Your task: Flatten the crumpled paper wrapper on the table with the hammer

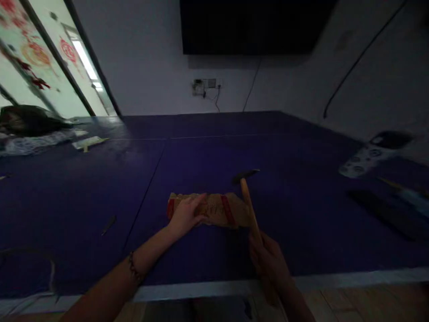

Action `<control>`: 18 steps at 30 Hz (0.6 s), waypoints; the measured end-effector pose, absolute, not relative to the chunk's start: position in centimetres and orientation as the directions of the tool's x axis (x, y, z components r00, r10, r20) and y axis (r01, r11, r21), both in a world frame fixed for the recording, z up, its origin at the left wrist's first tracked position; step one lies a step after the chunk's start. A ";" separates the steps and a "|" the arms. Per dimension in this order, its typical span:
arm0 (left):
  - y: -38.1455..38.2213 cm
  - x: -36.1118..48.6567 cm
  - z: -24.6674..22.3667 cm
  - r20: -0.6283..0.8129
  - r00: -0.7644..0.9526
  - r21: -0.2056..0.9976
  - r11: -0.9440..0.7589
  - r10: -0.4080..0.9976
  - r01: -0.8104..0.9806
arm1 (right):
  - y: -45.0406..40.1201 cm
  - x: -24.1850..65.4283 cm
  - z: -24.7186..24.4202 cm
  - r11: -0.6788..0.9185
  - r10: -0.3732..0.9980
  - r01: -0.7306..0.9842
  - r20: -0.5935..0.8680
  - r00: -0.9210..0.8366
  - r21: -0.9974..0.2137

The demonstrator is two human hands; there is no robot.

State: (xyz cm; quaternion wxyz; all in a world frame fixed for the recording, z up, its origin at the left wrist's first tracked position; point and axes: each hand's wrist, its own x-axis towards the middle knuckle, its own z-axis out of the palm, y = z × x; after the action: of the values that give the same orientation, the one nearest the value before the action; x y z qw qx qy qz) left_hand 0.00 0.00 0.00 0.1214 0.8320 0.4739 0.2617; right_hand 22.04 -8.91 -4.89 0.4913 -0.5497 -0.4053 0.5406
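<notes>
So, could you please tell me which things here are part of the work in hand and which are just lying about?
In hand:
- left hand pressing the brown packet
- right hand gripping the hammer

Lying about:
- game controller
- pale flat item
- dark bag

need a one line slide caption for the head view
Left hand rests on a tan bag with red bands on a dark blue table; right hand grips a wooden-handled hammer.

Your left hand (185,216) covers the near left part of the tan bag (214,209), whose red print is too blurred to read, while the hammer (250,201) head is smeared and both your forearms run off the bottom edge.
</notes>
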 end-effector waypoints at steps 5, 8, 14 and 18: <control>-1.3 -4.9 2.4 0.365 0.359 0.430 -0.498 0.859 0.753 | -9.0 22.0 -4.1 -0.182 0.979 -0.094 -0.190 0.080 -0.979; -4.1 -9.2 2.4 0.411 0.232 0.333 -0.382 0.882 0.862 | -8.9 22.0 -4.1 -0.182 0.979 -0.096 -0.190 0.079 -0.979; -8.9 -16.9 -1.7 0.415 0.006 0.116 -0.060 0.910 0.991 | -8.7 22.1 -4.3 -0.181 0.978 -0.130 -0.193 0.083 -0.975; -9.0 -19.0 -4.6 0.302 0.036 0.009 -0.040 0.953 0.999 | -8.6 22.1 -4.2 -0.186 0.976 -0.164 -0.202 0.085 -0.969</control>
State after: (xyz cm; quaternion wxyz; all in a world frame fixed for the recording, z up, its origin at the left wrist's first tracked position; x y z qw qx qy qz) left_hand -19.00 -9.01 -4.58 -0.1027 0.7123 0.6850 0.1134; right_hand 22.09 -8.59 -4.17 0.5108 -0.5306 -0.3823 0.5580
